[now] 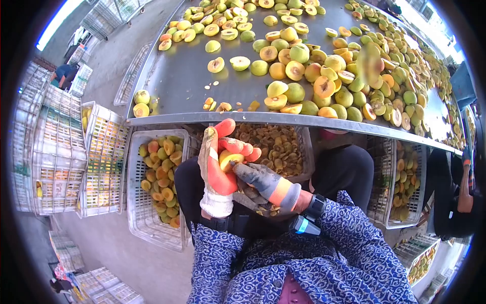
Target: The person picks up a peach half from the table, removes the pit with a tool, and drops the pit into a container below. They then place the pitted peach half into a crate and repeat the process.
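Note:
My left hand (pixel 216 169), in an orange and white glove, is closed around a yellow peach half (pixel 229 159) with its cut side turned towards my right hand. My right hand (pixel 268 183), in a grey glove with an orange band, has its fingers bent in against the fruit. Whatever those fingers grip is mostly hidden; only a small dark tip shows at the flesh. Both hands are above my lap, just short of the metal table (pixel 182 83). Below them, behind my hands, is a crate (pixel 308 152) of brownish fruit scraps.
Many peach halves (pixel 344 96) cover the table's middle and right. A white crate (pixel 132 192) of peach halves stands left of my knee, another crate (pixel 389 215) to the right. Stacked crates (pixel 61 152) line the left. A co-worker's arm (pixel 464 192) shows at the far right.

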Tool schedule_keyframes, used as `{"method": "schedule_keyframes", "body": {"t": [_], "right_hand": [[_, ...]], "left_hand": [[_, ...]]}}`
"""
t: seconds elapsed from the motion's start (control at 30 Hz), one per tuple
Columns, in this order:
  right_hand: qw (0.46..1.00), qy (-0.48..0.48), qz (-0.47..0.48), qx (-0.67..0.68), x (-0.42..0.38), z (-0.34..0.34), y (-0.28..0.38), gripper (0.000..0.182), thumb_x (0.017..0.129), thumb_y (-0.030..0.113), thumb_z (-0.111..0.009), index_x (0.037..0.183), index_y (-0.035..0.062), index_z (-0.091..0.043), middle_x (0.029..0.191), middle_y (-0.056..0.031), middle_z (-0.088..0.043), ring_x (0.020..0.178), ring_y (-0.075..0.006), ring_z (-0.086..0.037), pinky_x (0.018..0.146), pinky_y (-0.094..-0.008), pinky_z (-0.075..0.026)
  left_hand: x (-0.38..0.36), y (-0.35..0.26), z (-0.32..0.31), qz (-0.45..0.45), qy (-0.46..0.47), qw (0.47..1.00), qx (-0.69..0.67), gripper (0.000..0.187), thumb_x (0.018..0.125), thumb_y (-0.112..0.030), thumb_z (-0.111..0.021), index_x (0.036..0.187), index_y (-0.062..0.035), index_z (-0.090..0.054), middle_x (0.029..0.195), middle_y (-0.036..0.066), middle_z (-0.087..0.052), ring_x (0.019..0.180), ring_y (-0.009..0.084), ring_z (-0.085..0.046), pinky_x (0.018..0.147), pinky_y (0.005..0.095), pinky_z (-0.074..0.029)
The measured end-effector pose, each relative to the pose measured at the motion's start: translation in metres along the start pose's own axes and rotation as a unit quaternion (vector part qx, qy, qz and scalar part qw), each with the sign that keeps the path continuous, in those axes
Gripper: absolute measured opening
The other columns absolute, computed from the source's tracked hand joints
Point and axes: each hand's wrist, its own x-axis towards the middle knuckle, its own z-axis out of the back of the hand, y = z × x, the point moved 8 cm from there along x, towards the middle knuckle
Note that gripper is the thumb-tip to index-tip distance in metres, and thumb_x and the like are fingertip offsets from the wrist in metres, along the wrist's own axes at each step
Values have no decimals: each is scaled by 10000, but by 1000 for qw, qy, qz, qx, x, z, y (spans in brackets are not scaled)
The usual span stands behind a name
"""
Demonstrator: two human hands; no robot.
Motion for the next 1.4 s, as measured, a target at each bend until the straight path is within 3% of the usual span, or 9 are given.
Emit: {"method": "schedule_keyframes", "body": {"t": [0.1,0.53,0.63,0.67,0.7,1.0,1.03,1.3,1.4], "right_hand": [[941,-92,171,-277,3,10,11,478,1044,451,-584,1217,8,-638,956,-71,-722,853,-184,-673,741,-317,-534],[937,87,-91,325,-15,-19,-5,300,1016,336,-669,1233,130,-679,1057,27,-694,904,-71,-612,774,-250,-509],[938,136,-83,307,-21,-31,14,260,1010,398,-660,1144,178,-696,1021,48,-698,901,-105,-620,787,-272,-517],[925,150,-37,348,11,-27,-9,287,1031,403,-621,1172,161,-687,1028,45,-685,951,-105,-608,847,-266,-505],[940,153,-15,304,18,-32,-11,297,1031,408,-617,1173,158,-687,1028,39,-687,952,-111,-610,849,-271,-506],[972,101,66,200,4,-17,12,383,1031,459,-582,1189,128,-694,1026,-11,-702,961,-160,-632,866,-317,-516],[972,101,68,202,5,-17,14,393,1031,465,-578,1191,125,-695,1025,-17,-703,962,-166,-635,868,-323,-517],[954,99,67,275,-7,-2,21,472,1031,510,-546,1205,99,-701,1023,-62,-716,971,-210,-654,883,-364,-526],[957,101,63,266,-7,0,22,502,1031,528,-535,1210,90,-704,1022,-79,-721,974,-226,-662,889,-380,-529]], "left_hand": [[0,-2,-4,-25,-15,999,41,441,1089,-424,-484,1187,-23,-641,705,3,-609,679,206,-656,695,469,-626],[-3,-8,-15,-97,27,978,185,547,1075,-441,-470,1254,65,-577,746,169,-700,689,366,-712,784,523,-623],[-13,-1,-8,-142,9,983,112,601,1024,-366,-563,1505,-35,-420,1218,198,-667,944,370,-708,914,590,-588],[0,0,-3,-160,228,960,34,486,1022,-264,-585,1438,-23,-517,1191,175,-693,971,340,-718,956,517,-574],[-12,-1,-6,-143,13,984,102,673,955,-455,-688,1476,-81,-485,1000,107,-665,759,221,-606,772,427,-574],[-43,-31,-74,-214,127,927,281,469,941,-379,-720,1095,59,-654,861,188,-709,583,249,-617,544,361,-532],[-68,-46,-100,-400,140,799,427,447,965,-367,-698,1070,65,-648,868,185,-712,571,251,-617,526,369,-525],[-43,-27,-120,-147,276,930,195,500,1026,-498,-562,1064,-8,-650,718,91,-612,612,216,-580,597,404,-572],[-23,-7,-99,33,119,992,6,450,1053,-487,-517,1091,-57,-646,696,52,-569,621,201,-575,593,378,-557]]}}
